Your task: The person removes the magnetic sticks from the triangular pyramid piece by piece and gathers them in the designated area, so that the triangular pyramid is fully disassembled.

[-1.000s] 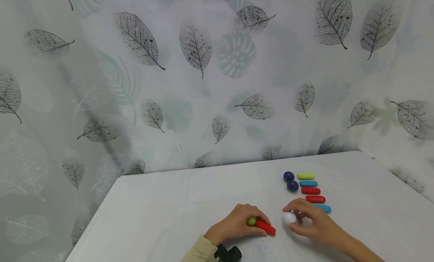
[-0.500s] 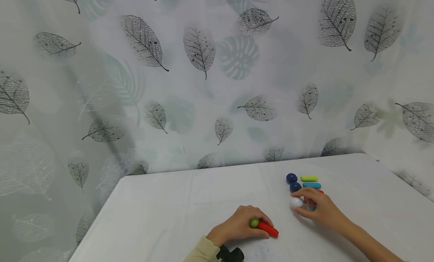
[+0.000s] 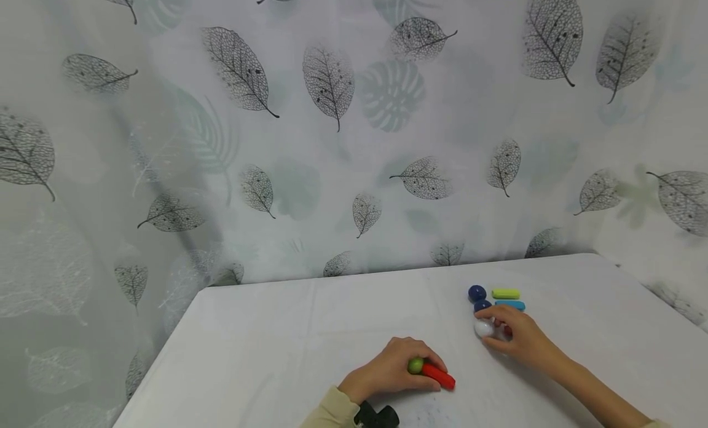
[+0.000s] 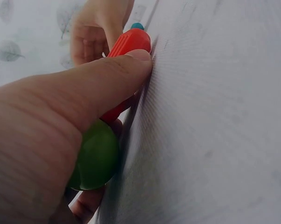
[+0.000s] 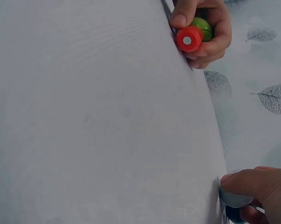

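Observation:
My left hand (image 3: 393, 366), low on the white table, holds a glossy green ball (image 3: 415, 365) and a ridged red stick (image 3: 439, 376). In the left wrist view the thumb lies along the red stick (image 4: 131, 42), with the green ball (image 4: 96, 156) behind it near the palm. Further right, my right hand (image 3: 520, 337) pinches a shiny white ball (image 3: 483, 328) between thumb and fingers, close over the table. Just beyond it sit two dark blue balls (image 3: 477, 293) in a line, the nearer one partly covered by the fingers.
Right of the dark blue balls lie a yellow-green stick (image 3: 506, 293) and a light blue stick (image 3: 511, 305); the right hand hides the sticks nearer me. The white table (image 3: 265, 342) ends at a leaf-print curtain (image 3: 321, 200). A black device (image 3: 378, 416) sits at my left wrist.
My right hand has carried the white ball away from me and slightly right, up to the dark blue balls. The left hand keeps its hold in the same place.

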Motion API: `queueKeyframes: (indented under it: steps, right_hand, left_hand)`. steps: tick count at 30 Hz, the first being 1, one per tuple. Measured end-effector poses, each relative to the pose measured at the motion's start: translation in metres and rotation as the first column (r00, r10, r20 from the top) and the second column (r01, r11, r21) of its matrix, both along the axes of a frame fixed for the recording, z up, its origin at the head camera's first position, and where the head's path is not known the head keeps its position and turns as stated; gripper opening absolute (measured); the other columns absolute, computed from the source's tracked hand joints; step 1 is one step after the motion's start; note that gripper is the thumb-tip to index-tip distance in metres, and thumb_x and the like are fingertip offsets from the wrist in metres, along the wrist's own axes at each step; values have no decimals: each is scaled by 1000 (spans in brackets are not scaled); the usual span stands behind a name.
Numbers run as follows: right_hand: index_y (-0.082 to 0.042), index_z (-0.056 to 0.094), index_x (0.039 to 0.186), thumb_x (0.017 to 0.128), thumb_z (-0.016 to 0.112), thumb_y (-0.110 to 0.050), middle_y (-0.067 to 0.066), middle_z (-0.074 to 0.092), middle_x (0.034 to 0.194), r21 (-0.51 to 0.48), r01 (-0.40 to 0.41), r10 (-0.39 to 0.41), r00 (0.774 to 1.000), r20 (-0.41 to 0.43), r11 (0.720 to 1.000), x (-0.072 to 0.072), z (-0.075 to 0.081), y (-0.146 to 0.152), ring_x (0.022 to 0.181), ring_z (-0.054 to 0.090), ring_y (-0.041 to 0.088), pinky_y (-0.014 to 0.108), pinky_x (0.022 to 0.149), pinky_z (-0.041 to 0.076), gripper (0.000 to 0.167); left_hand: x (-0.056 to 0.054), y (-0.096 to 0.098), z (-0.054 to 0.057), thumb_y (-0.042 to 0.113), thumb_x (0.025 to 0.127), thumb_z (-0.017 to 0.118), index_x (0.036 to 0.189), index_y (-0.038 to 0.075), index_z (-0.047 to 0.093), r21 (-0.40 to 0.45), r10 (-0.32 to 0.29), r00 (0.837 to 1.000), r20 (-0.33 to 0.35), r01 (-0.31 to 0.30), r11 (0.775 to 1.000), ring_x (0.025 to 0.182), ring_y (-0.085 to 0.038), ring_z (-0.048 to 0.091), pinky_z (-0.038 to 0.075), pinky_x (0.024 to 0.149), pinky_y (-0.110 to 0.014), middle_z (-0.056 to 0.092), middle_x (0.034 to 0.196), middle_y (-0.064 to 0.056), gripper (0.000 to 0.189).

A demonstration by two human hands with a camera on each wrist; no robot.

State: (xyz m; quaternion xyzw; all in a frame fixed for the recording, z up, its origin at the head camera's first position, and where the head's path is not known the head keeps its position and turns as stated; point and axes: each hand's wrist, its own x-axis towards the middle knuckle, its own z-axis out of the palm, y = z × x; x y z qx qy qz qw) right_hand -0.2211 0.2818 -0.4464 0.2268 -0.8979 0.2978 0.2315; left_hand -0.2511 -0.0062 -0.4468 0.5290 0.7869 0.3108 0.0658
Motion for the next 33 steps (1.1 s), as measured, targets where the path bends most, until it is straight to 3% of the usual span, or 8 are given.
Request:
queueKeyframes:
  steps: [6, 12, 19, 23, 27, 30, 33]
  right_hand:
    - [-4, 67, 106, 65, 86, 1, 6, 61, 97, -3, -15, 15, 1000, 7, 1000, -1, -2, 1, 77, 46, 4, 21, 58, 44, 46]
    - [-6, 67, 108, 66, 86, 0, 9, 63, 104, 5, -2, 2, 1000, -8, 1000, 1, 1, 2, 83, 53, 5, 23, 63, 49, 46]
    - [-11, 68, 107, 69, 84, -1, 4, 63, 105, 8, 19, -19, 999, -45, 1000, 7, 9, -4, 85, 58, 13, 26, 69, 55, 42]
    - [-12, 69, 107, 69, 82, 5, -2, 62, 102, -38, -19, 16, 997, -79, 999, 13, 11, -10, 84, 53, 9, 22, 67, 51, 43]
    - [-15, 69, 107, 71, 81, 5, -6, 60, 100, -86, -76, 72, 996, -46, 993, 18, 13, -17, 85, 50, 6, 23, 62, 44, 43]
    - [-18, 68, 107, 73, 81, 2, -6, 61, 101, -104, -108, 108, 994, -5, 989, 22, 12, -23, 85, 51, 7, 23, 60, 42, 41]
    - [-17, 67, 108, 77, 80, -1, -5, 63, 101, -104, -171, 176, 984, 37, 980, 24, 10, -30, 84, 53, 8, 22, 61, 44, 37]
  left_hand:
    - [0, 0, 0, 25, 88, 74, 112, 20, 70, -2, 4, 1000, -15, -4, 1000, 90, 11, 49, 37, 80, -14, 70, 107, 7, 25]
    - [0, -2, 1, 14, 86, 69, 117, 19, 68, -10, -3, 1000, -5, 3, 1000, 91, 10, 47, 35, 85, -15, 69, 110, 7, 31]
    - [2, -6, 2, 17, 83, 63, 120, 20, 65, -12, 49, 984, 169, -48, 999, 99, 6, 42, 35, 85, -14, 62, 114, 10, 37]
    - [1, -6, -2, 8, 84, 64, 120, 15, 62, 84, 56, 971, 231, -77, 993, 97, 4, 46, 41, 86, -14, 61, 107, 5, 37]
    - [-1, -4, -6, 5, 85, 71, 119, 11, 59, 167, 59, 974, 218, -97, 981, 94, 3, 53, 46, 86, -16, 62, 101, 2, 36]
    - [-2, -3, -8, 13, 85, 76, 116, 11, 60, 176, 70, 983, 171, -100, 979, 94, 4, 54, 47, 85, -15, 63, 101, 2, 35]
    - [-1, -2, -8, 14, 83, 79, 115, 9, 60, 187, 57, 983, 176, -90, 978, 95, 4, 55, 48, 83, -15, 64, 104, -2, 37]
